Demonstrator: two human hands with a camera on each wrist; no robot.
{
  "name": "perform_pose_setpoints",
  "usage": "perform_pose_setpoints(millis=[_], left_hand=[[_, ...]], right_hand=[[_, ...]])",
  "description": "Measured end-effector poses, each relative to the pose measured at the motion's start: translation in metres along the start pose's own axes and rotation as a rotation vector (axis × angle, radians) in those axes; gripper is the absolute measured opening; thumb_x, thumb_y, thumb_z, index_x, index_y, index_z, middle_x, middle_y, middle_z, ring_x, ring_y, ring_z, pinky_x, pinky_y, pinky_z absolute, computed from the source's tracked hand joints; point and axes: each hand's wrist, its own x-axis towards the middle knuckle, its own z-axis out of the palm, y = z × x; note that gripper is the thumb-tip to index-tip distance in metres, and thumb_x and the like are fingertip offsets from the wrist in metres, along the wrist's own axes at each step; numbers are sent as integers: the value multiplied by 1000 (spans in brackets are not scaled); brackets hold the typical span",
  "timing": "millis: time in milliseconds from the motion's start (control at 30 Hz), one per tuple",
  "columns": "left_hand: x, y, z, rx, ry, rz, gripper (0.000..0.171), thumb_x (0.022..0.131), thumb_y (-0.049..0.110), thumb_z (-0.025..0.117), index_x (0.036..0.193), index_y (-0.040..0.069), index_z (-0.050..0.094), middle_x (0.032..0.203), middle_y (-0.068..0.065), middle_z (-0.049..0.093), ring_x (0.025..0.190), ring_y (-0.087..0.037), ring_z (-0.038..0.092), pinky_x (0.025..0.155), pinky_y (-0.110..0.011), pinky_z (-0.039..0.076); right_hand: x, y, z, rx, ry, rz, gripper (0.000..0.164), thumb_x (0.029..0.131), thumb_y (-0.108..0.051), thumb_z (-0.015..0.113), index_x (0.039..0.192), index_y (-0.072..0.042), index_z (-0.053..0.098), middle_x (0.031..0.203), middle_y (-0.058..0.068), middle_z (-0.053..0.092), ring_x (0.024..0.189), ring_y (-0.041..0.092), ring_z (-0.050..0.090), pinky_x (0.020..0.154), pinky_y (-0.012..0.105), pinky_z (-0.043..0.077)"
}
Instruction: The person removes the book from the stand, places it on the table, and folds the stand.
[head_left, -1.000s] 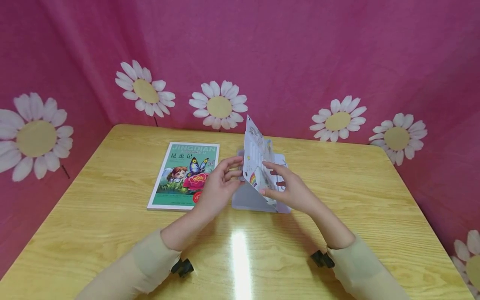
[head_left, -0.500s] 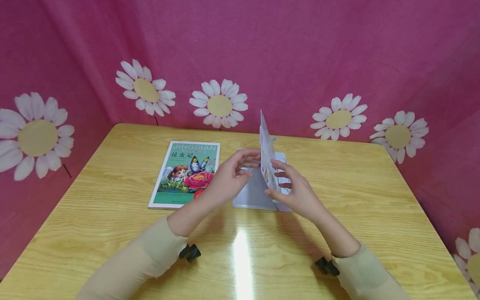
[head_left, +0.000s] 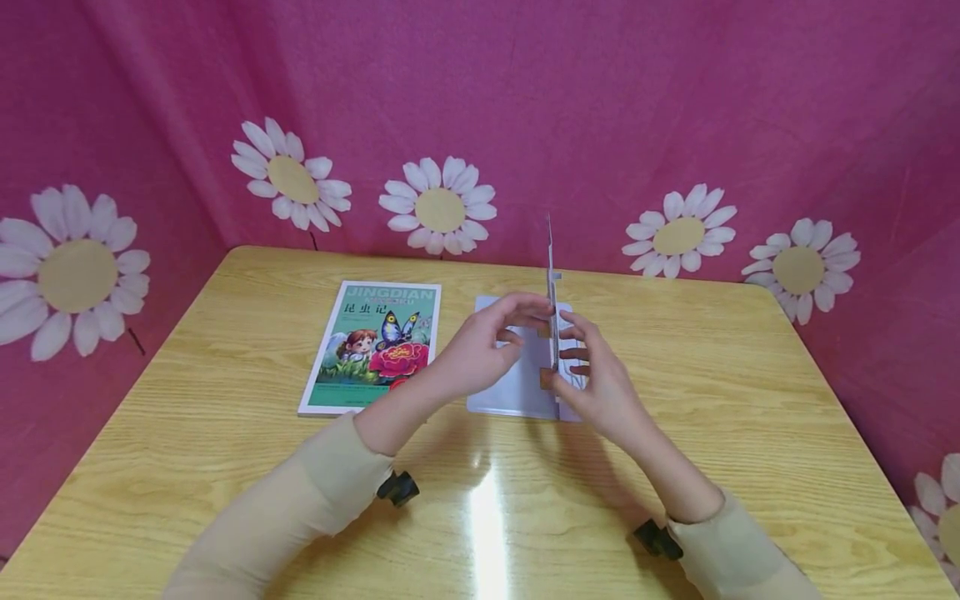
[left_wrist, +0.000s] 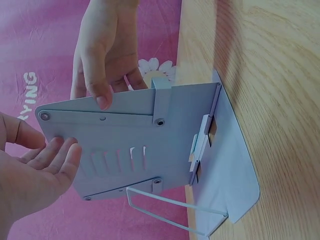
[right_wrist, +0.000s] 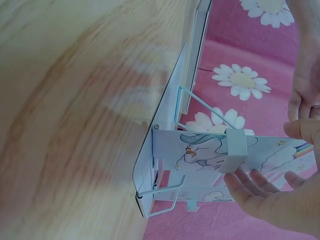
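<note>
A pale metal book stand [left_wrist: 120,130] has its back panel standing edge-on to the head view, above a flat base plate [head_left: 510,392] on the table. The panel's printed side, with cartoon drawings [right_wrist: 200,150], faces right. My right hand [head_left: 607,387] pinches the panel's near edge, thumb on the plain back and fingers on the printed side. My left hand [head_left: 487,350] is on the plain side, its fingers loosely bent and fingertips right at the panel. Thin wire brackets [left_wrist: 170,200] stick out near the base.
A children's book [head_left: 375,358] with a green illustrated cover lies left of the stand, partly behind my left forearm. The wooden table [head_left: 720,400] meets a pink curtain [head_left: 570,125] with daisies at the back and sides. A dark camera [head_left: 397,489] is worn on each wrist.
The panel has swung rightward, from leaning left with its printed side showing to standing edge-on. Both hands have moved along with it, the left hand farther to the right.
</note>
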Motion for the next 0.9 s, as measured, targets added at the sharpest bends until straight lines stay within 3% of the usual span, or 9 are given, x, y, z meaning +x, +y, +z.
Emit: perform_pose_setpoints(millis=[367,567,767,900], left_hand=[[4,-4,-1,-5,-42,48,51,87,-11,47,133,8,48,130,-7,56,117,-23,56,89,-26,49],[5,-17,-13,-5,18,42,55,85,-9,51,136,10,46,134,-3,53,118,-16,55,92,-29,49],[8,-32,-24,-34,98,4,58,87,-4,58,139,13,42,139,-4,48,123,-20,51,95,-35,47],[11,-42,-28,40,102,-34,64,85,4,67,141,16,39,142,-2,44,127,-20,46,98,-36,44]], right_hand=[[-1,3,-4,16,5,-15,81,80,4,64,146,-20,25,126,19,50,102,33,61,86,45,53],[-4,6,-7,49,12,31,81,81,4,62,147,-23,22,133,19,46,105,35,60,81,46,55],[-7,9,-10,53,21,37,80,84,4,60,147,-23,20,135,20,43,107,38,59,82,48,54],[-8,10,-12,65,24,38,80,85,5,59,147,-24,19,136,20,43,109,39,58,83,48,53]])
